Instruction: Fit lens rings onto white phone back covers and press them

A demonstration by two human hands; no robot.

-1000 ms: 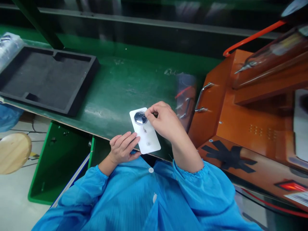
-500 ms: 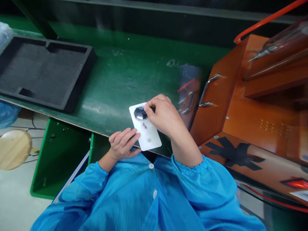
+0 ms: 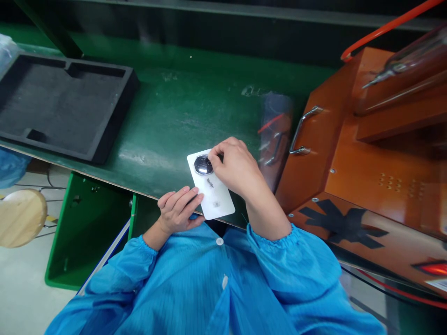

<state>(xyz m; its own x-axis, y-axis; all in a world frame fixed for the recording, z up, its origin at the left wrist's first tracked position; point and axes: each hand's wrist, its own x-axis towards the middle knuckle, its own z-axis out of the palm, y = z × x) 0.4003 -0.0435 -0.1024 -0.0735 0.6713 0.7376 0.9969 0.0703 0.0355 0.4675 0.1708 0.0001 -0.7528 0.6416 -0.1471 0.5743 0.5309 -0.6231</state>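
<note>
A white phone-like panel with a dark, shiny camera area near its top is tilted over the front edge of the green bench. My left hand grips its lower left side, fingers on top and thumb beneath. Bent over the panel's upper right is my right hand, its thumb and forefinger pinched at the right rim of the camera area. Whether anything small lies between those fingertips cannot be made out. Dark marks show on the white surface below the camera area.
A black foam tray lies at the left on the green bench. To the right stands an orange machine with a metal handle, beside a clear plastic piece. Below left are a green bin and a wooden stool.
My right hand has shifted very slightly left along the camera area. The panel and my left hand stay almost where they were.
</note>
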